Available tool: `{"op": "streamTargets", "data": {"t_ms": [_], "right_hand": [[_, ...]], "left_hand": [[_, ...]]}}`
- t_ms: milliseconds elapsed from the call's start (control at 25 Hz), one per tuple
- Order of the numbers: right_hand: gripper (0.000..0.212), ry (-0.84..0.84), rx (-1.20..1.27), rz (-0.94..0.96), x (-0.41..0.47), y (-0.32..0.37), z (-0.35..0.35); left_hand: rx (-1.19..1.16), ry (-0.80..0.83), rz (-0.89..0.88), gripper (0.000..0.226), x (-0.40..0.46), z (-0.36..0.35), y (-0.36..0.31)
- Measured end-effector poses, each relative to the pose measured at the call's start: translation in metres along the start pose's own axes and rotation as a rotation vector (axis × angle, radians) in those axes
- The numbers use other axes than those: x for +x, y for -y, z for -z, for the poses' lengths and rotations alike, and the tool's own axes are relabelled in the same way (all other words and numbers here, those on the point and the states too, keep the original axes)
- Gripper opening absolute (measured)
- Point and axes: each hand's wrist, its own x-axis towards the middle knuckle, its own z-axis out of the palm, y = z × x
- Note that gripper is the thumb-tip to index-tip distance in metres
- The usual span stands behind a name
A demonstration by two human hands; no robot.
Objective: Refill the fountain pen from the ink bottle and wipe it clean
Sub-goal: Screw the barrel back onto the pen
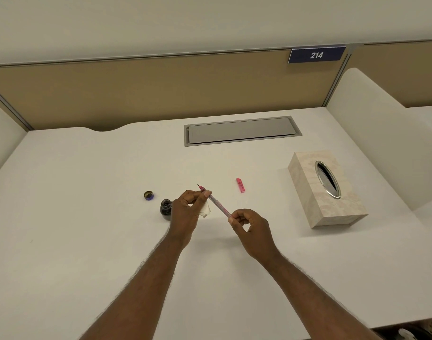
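1. Between the two hands, above the desk [87, 241], the pen [218, 206] is held slanting, its nib up and away to the left.
2. The left hand [189, 212] pinches the pen near the nib, with a small folded tissue [205, 211] tucked under its fingers; the right hand [250, 228] pinches the back end.
3. Judging by this, the wiping step is under way.
4. Just left of the left hand, nearly touching the wrist, stands the ink bottle [165, 207], open and dark with ink. A careless sweep of that wrist could tip it and flood the desk.
5. Wet ink on the nib could also smear the fingers if the tissue slips.
6. Further left lies the bottle cap [149, 195], upturned.
7. Beyond the right hand lies the pink pen cap [240, 185].
8. Well to the right sits a tissue box [327, 190]; nothing sticks out of its oval slot, and what is inside cannot be told.
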Motion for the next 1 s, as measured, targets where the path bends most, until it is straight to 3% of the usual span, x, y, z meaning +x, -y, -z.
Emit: {"op": "streamTargets", "data": {"t_ms": [360,640,920,1000], "right_hand": [[0.013,-0.165,-0.138,0.14,-0.005,0.003,-0.005],[0.012,-0.121,-0.035,0.132,-0.004,0.004,-0.006],[0.006,-0.01,0.369,-0.235,-0.001,0.013,-0.009],[0.016,0.013,0.402,-0.261,-0.003,0.016,-0.009]], "left_hand": [[-0.023,-0.047,0.022,0.019,-0.002,-0.002,0.002],[-0.035,-0.063,0.041,0.012,-0.002,0.002,0.002],[-0.024,-0.063,0.044,0.01,-0.003,0.006,0.001],[-0.026,-0.071,0.042,0.009,-0.004,0.008,0.001]]}}
